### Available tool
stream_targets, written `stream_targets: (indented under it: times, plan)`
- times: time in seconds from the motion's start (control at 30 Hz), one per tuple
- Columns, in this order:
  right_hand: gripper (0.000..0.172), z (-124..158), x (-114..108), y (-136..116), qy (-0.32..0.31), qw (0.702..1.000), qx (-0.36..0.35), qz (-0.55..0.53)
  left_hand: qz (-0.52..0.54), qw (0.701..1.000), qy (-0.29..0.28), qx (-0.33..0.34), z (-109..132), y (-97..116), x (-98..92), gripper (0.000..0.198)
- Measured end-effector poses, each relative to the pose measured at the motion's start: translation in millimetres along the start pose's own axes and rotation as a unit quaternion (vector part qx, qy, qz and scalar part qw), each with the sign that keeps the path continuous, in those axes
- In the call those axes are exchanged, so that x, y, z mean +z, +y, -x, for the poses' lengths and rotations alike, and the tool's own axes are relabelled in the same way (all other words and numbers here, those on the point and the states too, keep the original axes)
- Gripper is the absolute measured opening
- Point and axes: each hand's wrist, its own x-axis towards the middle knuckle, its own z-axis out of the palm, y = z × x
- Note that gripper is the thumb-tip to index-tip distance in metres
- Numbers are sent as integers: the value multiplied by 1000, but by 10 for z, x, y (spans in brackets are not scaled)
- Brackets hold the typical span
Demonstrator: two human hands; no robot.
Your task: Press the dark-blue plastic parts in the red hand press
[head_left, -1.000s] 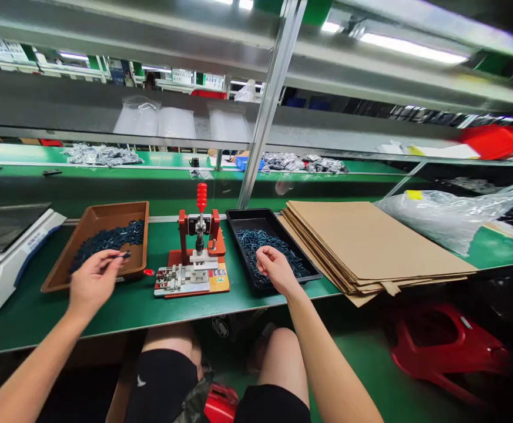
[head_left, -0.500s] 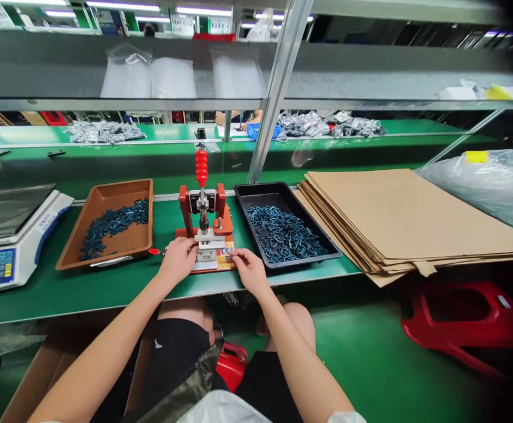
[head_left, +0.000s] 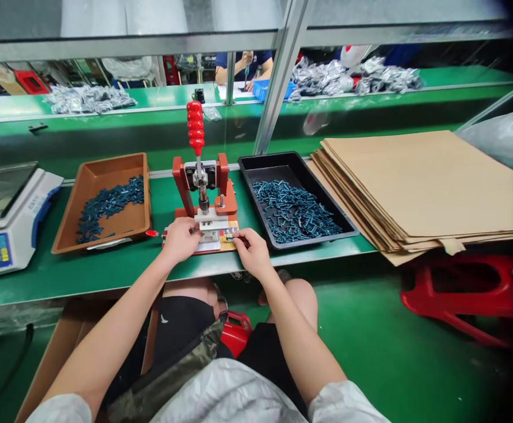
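At the far left of the desk (head_left: pixel 106 276) sits a scale (head_left: pixel 18 247), then a brown tray (head_left: pixel 106 164) of dark blue pins (head_left: pixel 109 205). Both hands work at the 6 o'clock of a red hand press (head_left: pixel 223 176): the left hand (head_left: pixel 179 241) curled on its base, grip unclear; the right hand (head_left: pixel 251 252) pinching something tiny. At the press's 3 o'clock lies a black tray (head_left: pixel 265 161) of pins, then stacked cardboard (head_left: pixel 423 182).

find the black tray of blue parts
In the head view, the black tray sits on the green workbench to the right of the red hand press, between it and the stack of cardboard sheets, beyond the right hand.
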Motion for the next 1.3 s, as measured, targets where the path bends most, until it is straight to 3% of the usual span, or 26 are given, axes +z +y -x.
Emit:
stream_targets:
  times: [0.3, 0.57, 0.7, 0.83, 1.0, 1.3]
  plan:
    - [15, 17, 7, -19, 5, 999, -14, 29, -77, 997, -18, 21, -9, 46, 0, 22]
    - [16, 3, 9, -4, 16, 1000, 9, -20, -127, 992, -10, -7, 7, 83, 56, 22]
    - [18, -112, 63, -46, -6, 999, 12, -49, -126, 991, -41, 10, 7, 66, 15, 25]
    - [11, -336, 195, -113, -47, 999, -17, -8, -104, 991, -70, 37, 15, 22, -44, 28]
    - [18, -476, 384, -143, -105, 994, -4, -32, -97, 993, -57, 27, 38, 29, -37, 28]
    - [21, -410, 438, -116, -65, 996, -67, 4, -97, 994, -33, 33, 74, 47, -5, 24]
